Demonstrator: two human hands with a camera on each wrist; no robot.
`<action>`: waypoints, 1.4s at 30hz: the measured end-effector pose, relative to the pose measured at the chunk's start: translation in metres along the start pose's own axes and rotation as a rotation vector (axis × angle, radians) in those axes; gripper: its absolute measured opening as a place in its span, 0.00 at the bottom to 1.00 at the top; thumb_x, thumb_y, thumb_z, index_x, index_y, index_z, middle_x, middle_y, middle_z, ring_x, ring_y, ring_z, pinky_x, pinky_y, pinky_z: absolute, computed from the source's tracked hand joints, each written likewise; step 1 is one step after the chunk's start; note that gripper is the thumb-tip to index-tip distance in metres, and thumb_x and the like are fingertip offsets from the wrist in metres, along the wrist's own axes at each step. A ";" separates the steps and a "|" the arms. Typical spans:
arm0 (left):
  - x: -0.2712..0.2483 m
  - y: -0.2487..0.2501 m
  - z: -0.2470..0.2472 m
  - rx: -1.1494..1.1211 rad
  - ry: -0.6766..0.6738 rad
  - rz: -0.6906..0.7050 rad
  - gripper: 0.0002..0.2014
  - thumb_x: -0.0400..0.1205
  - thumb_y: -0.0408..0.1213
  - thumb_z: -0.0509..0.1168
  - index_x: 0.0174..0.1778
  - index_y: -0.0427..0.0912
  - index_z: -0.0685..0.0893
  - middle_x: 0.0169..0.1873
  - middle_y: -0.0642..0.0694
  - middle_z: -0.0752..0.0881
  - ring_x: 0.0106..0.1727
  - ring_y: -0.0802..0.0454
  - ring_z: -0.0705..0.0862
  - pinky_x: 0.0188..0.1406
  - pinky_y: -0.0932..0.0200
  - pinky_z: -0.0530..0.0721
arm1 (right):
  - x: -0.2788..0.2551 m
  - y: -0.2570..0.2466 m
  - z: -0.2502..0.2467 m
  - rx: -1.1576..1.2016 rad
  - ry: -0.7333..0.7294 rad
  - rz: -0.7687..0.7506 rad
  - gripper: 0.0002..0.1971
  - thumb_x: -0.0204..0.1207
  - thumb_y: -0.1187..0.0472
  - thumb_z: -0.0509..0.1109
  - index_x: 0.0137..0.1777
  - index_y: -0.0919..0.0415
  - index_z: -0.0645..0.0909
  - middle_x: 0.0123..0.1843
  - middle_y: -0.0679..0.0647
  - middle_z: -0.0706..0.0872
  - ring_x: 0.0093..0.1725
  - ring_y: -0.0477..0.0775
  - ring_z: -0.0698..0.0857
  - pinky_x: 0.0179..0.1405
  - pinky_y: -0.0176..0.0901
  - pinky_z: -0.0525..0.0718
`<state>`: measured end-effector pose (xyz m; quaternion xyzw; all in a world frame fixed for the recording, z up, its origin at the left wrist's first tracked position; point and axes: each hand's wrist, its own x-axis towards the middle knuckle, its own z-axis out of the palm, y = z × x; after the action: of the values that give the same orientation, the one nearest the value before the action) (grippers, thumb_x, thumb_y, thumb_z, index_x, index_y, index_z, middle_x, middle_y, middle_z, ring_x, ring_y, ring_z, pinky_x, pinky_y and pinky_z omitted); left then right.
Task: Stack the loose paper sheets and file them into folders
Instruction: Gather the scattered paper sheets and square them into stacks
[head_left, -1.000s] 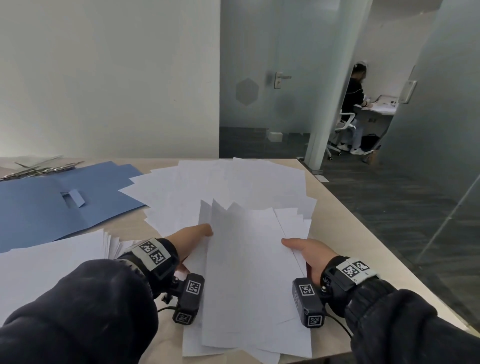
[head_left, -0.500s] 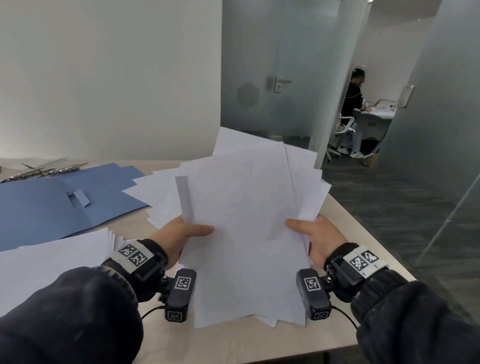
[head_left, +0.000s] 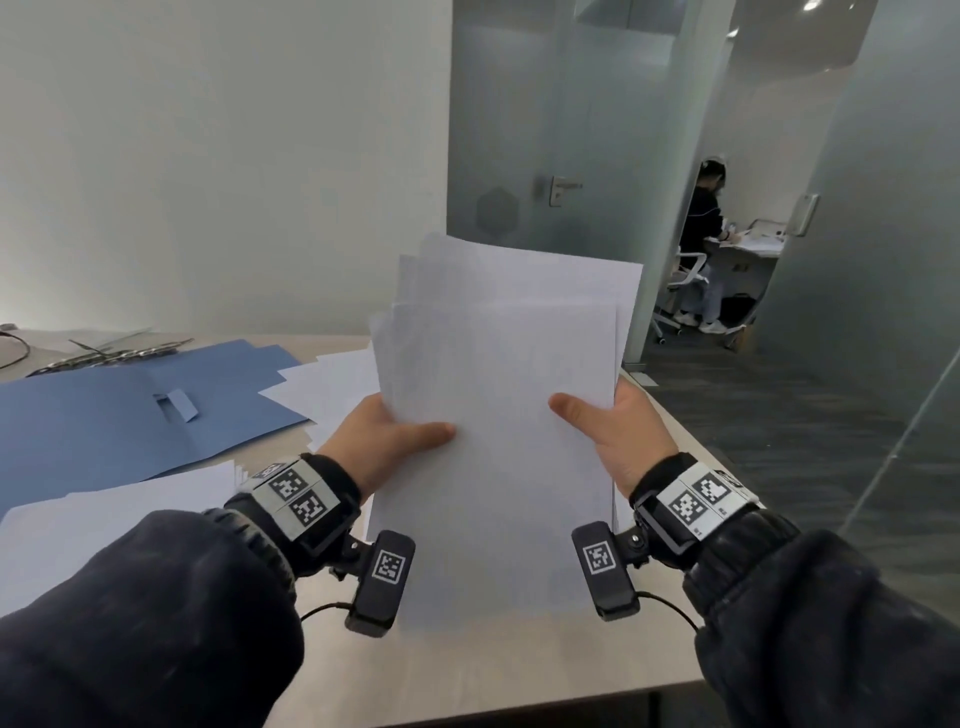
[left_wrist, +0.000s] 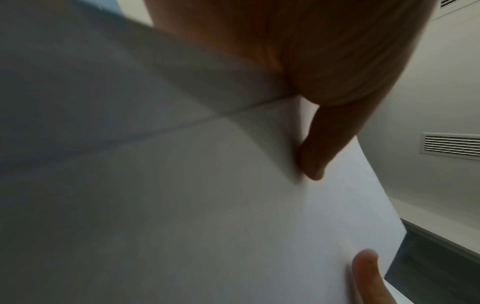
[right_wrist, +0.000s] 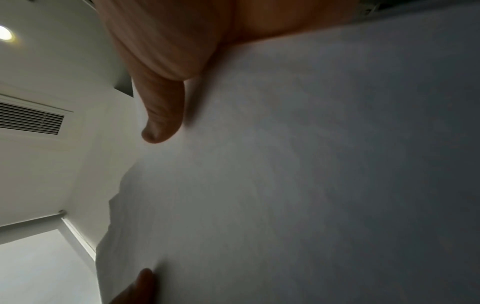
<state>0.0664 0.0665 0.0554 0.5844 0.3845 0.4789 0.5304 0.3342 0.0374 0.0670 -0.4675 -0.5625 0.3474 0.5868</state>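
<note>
Sheets of white paper (head_left: 498, 415) stand upright between both hands, lower edge resting on or just above the bench (head_left: 493, 670); which, the head view does not settle. The left hand (head_left: 382, 447) pinches the bundle's left side, thumb across the front, and the right hand (head_left: 621, 436) pinches the right side likewise; both wrist views show a thumb lying on the front sheet. The top edges are ragged, several corners stepping out at upper left, so the bundle is not yet square.

To do this step well, I judge the grip should loosen enough for the sheets to slide, then the bottom edge be tapped on the bench so all drop level. Turning the bundle onto a long side and tapping again would true the other edges. Squeezing hard would lock in the misalignment or crease the paper.

An open blue folder (head_left: 104, 421) lies at left, more loose sheets (head_left: 114, 519) near it, and another loose spread (head_left: 332, 384) behind the bundle.
</note>
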 end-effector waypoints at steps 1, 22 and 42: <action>0.000 0.001 0.001 0.000 0.017 0.013 0.21 0.70 0.36 0.82 0.59 0.41 0.90 0.52 0.43 0.94 0.53 0.41 0.93 0.61 0.40 0.88 | -0.002 0.000 0.001 0.029 -0.007 0.001 0.20 0.72 0.54 0.82 0.64 0.52 0.86 0.58 0.49 0.93 0.59 0.53 0.91 0.62 0.56 0.87; -0.024 -0.012 0.016 0.029 0.072 0.138 0.29 0.72 0.43 0.77 0.70 0.53 0.80 0.60 0.52 0.91 0.60 0.50 0.91 0.59 0.47 0.87 | -0.024 0.004 0.010 0.187 0.031 0.039 0.26 0.66 0.57 0.83 0.64 0.62 0.85 0.56 0.57 0.93 0.57 0.59 0.92 0.58 0.56 0.88; -0.028 -0.012 0.011 0.124 0.178 -0.059 0.14 0.78 0.44 0.63 0.58 0.51 0.87 0.51 0.48 0.93 0.53 0.46 0.92 0.62 0.42 0.88 | -0.030 0.013 0.014 0.026 0.049 0.156 0.16 0.74 0.48 0.78 0.58 0.56 0.90 0.54 0.53 0.94 0.57 0.57 0.91 0.65 0.59 0.85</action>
<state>0.0705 0.0386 0.0398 0.5597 0.4762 0.4882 0.4708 0.3183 0.0156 0.0433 -0.5106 -0.5051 0.3880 0.5776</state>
